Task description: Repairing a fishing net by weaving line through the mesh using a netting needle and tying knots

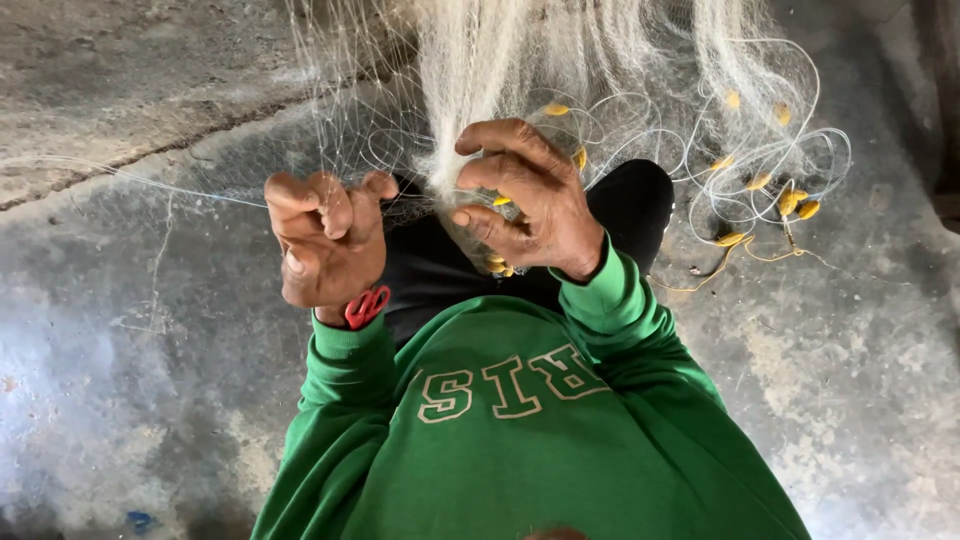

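A pale, fine-meshed fishing net [520, 60] with small yellow floats [795, 200] hangs and piles in front of me. My right hand [530, 200] is closed around a gathered bunch of the net, with a few floats under its fingers. My left hand [325, 240] is curled, pinching thin strands of mesh stretched out to the left. Red-handled scissors [367, 305] poke out below its palm near the wrist. Both arms wear green sleeves.
Rough grey concrete floor [130, 330] lies all around, with a crack running across the upper left. Loops of clear line and yellow cord [760, 255] spread on the floor at the right. My dark trouser knee [630, 205] shows under the net.
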